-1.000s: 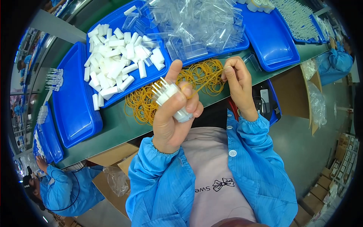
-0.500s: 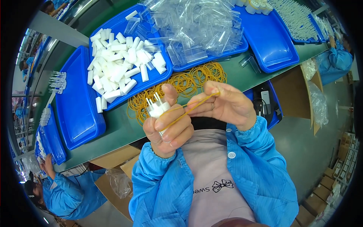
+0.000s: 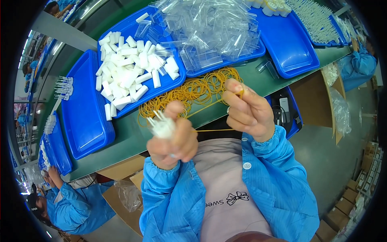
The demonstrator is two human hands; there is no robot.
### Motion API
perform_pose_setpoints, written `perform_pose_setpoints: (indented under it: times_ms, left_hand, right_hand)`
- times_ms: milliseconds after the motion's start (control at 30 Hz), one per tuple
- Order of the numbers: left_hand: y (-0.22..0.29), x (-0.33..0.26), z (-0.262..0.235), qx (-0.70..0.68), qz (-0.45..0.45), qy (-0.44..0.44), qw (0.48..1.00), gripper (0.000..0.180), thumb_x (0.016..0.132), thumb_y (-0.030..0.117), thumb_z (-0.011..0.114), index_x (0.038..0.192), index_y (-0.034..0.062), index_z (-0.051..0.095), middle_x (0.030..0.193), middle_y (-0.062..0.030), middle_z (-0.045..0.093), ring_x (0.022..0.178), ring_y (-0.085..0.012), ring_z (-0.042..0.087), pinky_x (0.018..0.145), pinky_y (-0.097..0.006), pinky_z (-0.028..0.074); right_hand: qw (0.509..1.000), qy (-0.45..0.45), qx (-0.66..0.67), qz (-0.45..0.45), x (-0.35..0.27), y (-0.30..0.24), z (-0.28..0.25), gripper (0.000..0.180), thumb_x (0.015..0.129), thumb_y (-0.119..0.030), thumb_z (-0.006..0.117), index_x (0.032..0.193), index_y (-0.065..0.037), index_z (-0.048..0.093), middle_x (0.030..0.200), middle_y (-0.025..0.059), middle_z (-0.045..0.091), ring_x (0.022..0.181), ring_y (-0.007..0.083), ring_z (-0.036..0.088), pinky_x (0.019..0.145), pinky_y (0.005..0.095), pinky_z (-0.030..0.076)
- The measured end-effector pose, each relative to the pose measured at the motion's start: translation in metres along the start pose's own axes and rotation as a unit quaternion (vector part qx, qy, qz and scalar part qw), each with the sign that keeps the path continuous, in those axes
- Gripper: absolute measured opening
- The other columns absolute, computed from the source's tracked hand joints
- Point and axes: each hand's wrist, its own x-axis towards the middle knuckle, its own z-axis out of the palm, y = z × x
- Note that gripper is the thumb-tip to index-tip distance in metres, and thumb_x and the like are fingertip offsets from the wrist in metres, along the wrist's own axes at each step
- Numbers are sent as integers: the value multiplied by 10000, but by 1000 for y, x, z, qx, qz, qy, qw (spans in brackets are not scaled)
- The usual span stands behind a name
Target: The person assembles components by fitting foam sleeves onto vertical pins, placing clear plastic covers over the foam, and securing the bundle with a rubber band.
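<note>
Closed around a small bundle of white plastic pieces with thin prongs is my left hand; the prongs stick up past its fingers, and the hand is blurred by motion. A yellow rubber band runs in two strands, stretched from my left hand across to my right hand. My right thumb and fingers pinch its other end. Just beyond both hands, a heap of loose yellow rubber bands lies on the green table. How the band sits around the left fingers is partly hidden.
White cylinders fill a blue tray at far left. Clear plastic sleeves heap beyond the bands. Stacked blue trays stand left, another blue tray right. A cardboard box borders the table; a co-worker sits lower left.
My right hand has pulled away to the right, stretching the rubber band into two long strands. My left hand, still around the white bundle, has shifted slightly left and down.
</note>
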Motion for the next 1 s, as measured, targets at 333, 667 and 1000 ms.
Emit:
perform_pose_setpoints:
  times_ms: [333,667,1000]
  left_hand:
    - [-33,12,-14,894,-27,138,426,851,686,98,682,1425,126,263,750,-120,632,635,-285,624,578,-359,483]
    - [-19,8,9,485,-44,192,852,901,649,-39,689,1426,18,236,724,-5,545,655,-50,498,604,-184,397]
    - [-34,15,3,752,76,218,618,719,672,-34,690,1326,27,395,739,11,537,677,-35,498,629,-184,408]
  right_hand:
    - [417,-101,-899,-88,9,25,47,221,741,-108,584,954,-52,580,913,149,589,658,163,564,550,300,470]
    - [334,-86,-917,-199,-24,25,55,219,689,-113,655,879,-34,583,716,37,514,529,149,447,526,284,366]
    - [261,-190,-926,-198,-14,36,77,150,613,-116,637,734,-47,584,619,23,416,572,156,424,549,286,383]
